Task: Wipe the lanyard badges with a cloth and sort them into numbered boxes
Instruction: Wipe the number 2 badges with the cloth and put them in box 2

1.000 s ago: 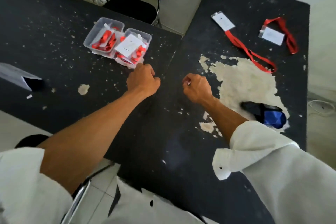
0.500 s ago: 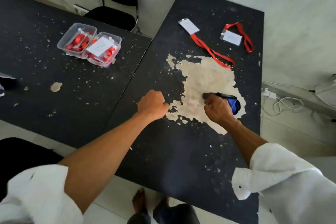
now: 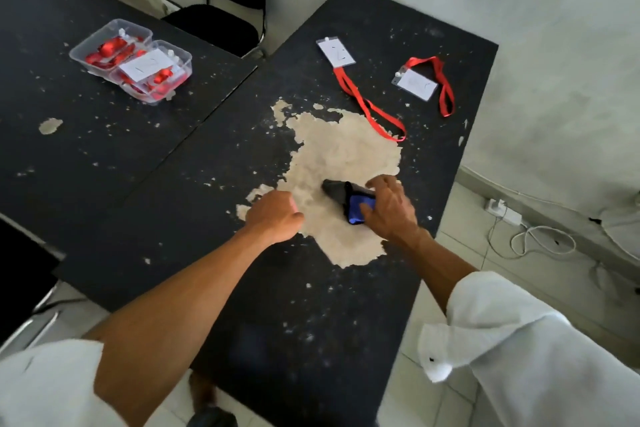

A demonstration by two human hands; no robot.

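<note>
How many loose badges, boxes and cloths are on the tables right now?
loose lanyard badges: 2
clear boxes: 2
cloth: 1
Total: 5

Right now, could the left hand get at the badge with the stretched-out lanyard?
Probably yes, with a forward stretch: the left hand looks empty, and only bare tabletop lies between it and that badge; the cloth sits to its right.

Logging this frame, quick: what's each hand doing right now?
Left hand: closed in a fist, nothing seen in it.
Right hand: holding the cloth.
</note>
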